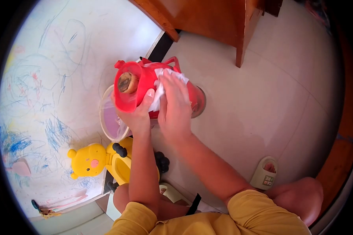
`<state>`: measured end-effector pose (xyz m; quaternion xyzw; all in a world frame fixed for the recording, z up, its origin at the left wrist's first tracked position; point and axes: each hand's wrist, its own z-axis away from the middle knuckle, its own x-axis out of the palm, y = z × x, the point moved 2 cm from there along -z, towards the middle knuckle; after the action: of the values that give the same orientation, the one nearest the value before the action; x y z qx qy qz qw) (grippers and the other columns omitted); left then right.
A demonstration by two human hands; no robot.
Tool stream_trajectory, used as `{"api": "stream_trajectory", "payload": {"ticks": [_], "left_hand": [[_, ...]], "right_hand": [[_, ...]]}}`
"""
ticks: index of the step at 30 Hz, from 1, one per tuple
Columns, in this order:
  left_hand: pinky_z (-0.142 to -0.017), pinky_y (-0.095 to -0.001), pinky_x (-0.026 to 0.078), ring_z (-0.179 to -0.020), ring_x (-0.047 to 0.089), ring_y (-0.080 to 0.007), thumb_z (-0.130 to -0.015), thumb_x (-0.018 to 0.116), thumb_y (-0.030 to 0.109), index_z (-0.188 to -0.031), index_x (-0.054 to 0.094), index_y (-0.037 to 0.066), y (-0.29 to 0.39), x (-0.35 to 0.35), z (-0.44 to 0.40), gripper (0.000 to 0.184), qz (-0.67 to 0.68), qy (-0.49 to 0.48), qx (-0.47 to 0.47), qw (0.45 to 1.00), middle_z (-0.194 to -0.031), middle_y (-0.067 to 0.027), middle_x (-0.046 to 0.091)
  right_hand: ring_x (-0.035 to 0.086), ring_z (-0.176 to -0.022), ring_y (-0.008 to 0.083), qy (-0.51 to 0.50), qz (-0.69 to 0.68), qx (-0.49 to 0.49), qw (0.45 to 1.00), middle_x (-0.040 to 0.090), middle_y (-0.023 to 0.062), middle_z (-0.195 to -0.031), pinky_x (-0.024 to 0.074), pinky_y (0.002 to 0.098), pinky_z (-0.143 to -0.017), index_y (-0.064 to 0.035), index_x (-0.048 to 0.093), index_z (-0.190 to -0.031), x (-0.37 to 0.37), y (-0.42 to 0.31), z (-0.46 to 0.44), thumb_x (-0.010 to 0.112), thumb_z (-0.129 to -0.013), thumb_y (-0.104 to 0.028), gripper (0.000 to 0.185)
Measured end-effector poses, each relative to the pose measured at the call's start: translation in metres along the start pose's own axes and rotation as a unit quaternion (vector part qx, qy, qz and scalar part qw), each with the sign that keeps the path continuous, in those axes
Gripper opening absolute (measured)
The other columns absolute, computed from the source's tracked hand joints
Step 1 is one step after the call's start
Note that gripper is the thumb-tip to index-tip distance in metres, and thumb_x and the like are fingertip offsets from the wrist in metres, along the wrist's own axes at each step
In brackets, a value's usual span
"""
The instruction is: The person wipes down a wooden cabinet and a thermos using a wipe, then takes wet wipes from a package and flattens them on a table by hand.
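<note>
A red thermos flask [195, 98] is tilted, its wide mouth toward the left and its base toward the right. A brown, dark-stained cork stopper [128, 82] sits in the mouth. My left hand [137, 117] is closed round the flask just below the red rim, thumb on top; its other fingers are mostly hidden. Against the flask's side, my right hand [174, 107] presses a crumpled white cloth or tissue [157, 101], fingers bent over it. The red handle [172, 61] shows at the far side.
Behind the flask stands a lined waste bin [103, 117] with a pale rim. A yellow bear-shaped child's potty [88, 160] is beside my left forearm. The scribbled white wall [62, 66] bounds the left. Wooden furniture [208, 19] stands beyond; a slipper [264, 172] is on my right foot.
</note>
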<state>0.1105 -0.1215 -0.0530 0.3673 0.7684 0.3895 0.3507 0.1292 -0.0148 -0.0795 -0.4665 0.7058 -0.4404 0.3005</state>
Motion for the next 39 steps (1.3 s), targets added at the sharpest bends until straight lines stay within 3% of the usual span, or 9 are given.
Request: {"api": "stream_trajectory", "payload": {"ticks": [10,16,20,23,26,29,30,35,39], "left_hand": [[-0.095,-0.0329,0.044,-0.110,0.055,-0.0197,-0.057,0.088,0.030,-0.128,0.044,-0.001,-0.015,-0.012,-0.021,0.089,0.093,-0.161,-0.010,0.982,-0.119,-0.0089,0.054],[-0.097,-0.0337,0.044,-0.111,0.055,-0.0192,-0.053,0.089,0.033,-0.130,0.043,0.001,-0.023,-0.021,-0.032,0.095,0.124,-0.194,0.005,0.973,-0.121,-0.0078,0.054],[-0.097,-0.0342,0.043,-0.112,0.054,-0.0196,-0.052,0.090,0.034,-0.130,0.043,0.002,-0.015,-0.023,-0.031,0.097,0.119,-0.203,-0.011,0.972,-0.122,-0.0080,0.054],[-0.098,-0.0343,0.043,-0.113,0.054,-0.0195,-0.056,0.087,0.031,-0.130,0.043,0.003,-0.013,-0.023,-0.027,0.091,0.102,-0.206,-0.044,0.972,-0.124,-0.0082,0.054],[-0.095,-0.0334,0.045,-0.109,0.056,-0.0184,-0.059,0.086,0.026,-0.128,0.045,0.002,-0.006,-0.021,-0.016,0.084,0.124,-0.181,-0.088,0.972,-0.120,-0.0083,0.056],[-0.090,-0.0307,0.047,-0.101,0.059,-0.0163,-0.066,0.082,0.012,-0.119,0.053,-0.001,0.015,-0.004,0.001,0.061,0.064,-0.093,-0.045,0.993,-0.113,-0.0080,0.062],[-0.089,-0.0301,0.047,-0.099,0.060,-0.0162,-0.069,0.079,0.006,-0.115,0.057,-0.002,0.019,-0.003,0.005,0.052,0.063,-0.048,-0.028,0.996,-0.111,-0.0079,0.063],[-0.091,-0.0316,0.046,-0.103,0.058,-0.0166,-0.071,0.080,0.006,-0.120,0.053,-0.002,0.010,0.007,0.013,0.056,0.103,-0.014,-0.026,0.994,-0.115,-0.0089,0.061],[-0.095,-0.0324,0.044,-0.106,0.057,-0.0174,-0.073,0.080,0.009,-0.121,0.051,-0.002,0.013,0.013,0.014,0.058,0.048,0.006,0.004,0.999,-0.118,-0.0101,0.059]], "right_hand": [[0.038,-0.130,0.0429,-0.010,0.019,-0.048,0.999,0.043,0.0248,-0.139,0.0290,0.0495,-0.108,0.0045,0.046,-0.132,0.000,-0.005,0.033,0.047,-0.086,0.002,0.047],[0.042,-0.127,0.0435,-0.008,0.045,-0.078,0.996,0.047,0.0264,-0.133,0.0340,0.0488,-0.106,0.0070,0.046,-0.130,0.004,-0.017,0.010,0.050,-0.082,0.006,0.048],[0.047,-0.124,0.0397,-0.061,0.053,-0.010,0.997,0.054,0.0211,-0.128,0.0404,0.0447,-0.101,0.0034,0.048,-0.128,0.006,-0.019,-0.028,0.053,-0.078,0.007,0.051],[0.051,-0.122,0.0355,-0.027,0.064,-0.038,0.997,0.056,0.0191,-0.126,0.0428,0.0428,-0.099,0.0021,0.050,-0.127,0.008,-0.018,-0.024,0.050,-0.076,0.011,0.051],[0.047,-0.125,0.0346,-0.035,0.063,-0.063,0.995,0.054,0.0188,-0.130,0.0373,0.0473,-0.103,0.0027,0.048,-0.130,0.002,-0.015,-0.012,0.053,-0.076,0.008,0.055],[0.048,-0.126,0.0349,-0.065,0.112,-0.065,0.989,0.053,0.0198,-0.132,0.0266,0.0543,-0.108,0.0036,0.049,-0.130,-0.005,-0.015,-0.002,0.052,-0.076,0.007,0.054],[0.048,-0.126,0.0349,-0.073,0.115,-0.069,0.988,0.053,0.0198,-0.132,0.0266,0.0543,-0.108,0.0036,0.049,-0.130,-0.004,-0.016,-0.001,0.052,-0.076,0.007,0.054],[0.051,-0.123,0.0337,-0.040,0.104,-0.090,0.990,0.055,0.0191,-0.129,0.0342,0.0512,-0.105,0.0026,0.052,-0.128,-0.003,-0.016,-0.005,0.050,-0.082,0.005,0.046],[0.054,-0.118,0.0345,-0.052,0.090,-0.064,0.993,0.058,0.0191,-0.124,0.0393,0.0478,-0.102,0.0027,0.054,-0.124,0.000,-0.008,-0.035,0.051,-0.084,0.003,0.040]]}}
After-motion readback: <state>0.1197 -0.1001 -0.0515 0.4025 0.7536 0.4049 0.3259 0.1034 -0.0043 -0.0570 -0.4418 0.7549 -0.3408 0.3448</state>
